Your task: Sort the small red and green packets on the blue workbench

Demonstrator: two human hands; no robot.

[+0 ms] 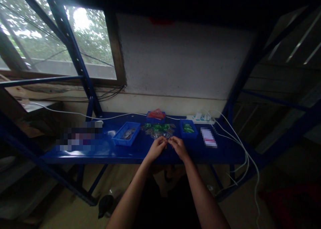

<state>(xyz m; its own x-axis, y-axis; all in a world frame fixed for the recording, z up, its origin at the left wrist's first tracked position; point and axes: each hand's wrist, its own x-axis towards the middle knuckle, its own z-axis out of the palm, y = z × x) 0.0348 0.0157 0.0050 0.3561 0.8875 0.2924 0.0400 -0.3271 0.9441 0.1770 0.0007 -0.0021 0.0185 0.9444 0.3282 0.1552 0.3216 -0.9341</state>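
Dim room, daylight entering by the window at upper left of the frame; pale wall behind, blue metal uprights either side. Your worktop, blue and glossy, crosses the centre, with window glare on its left part. Along its back, a white cable runs to a white power strip, right of centre; more white cables droop off the right end.

On the surface: a heap of clear packets lies just beyond your hands, green pieces showing along its far side. Left of it, a blue tray with small items; behind, a small blue bin with red plastic; to the right, a blue bin holding green packets.

Your left hand and right hand come close together at the heap's near edge. The fingers of each are drawn together at the tips; you can't make out what, if anything, they pinch.

Hard to read: packet contents, too small and dark; a pixelated patch at the worktop's left; a partly pixelated white-and-pink item at right. Top of frame sinks into shadow. Below, a black object on the floor is unclear; a dark red shape is cut off at lower right.
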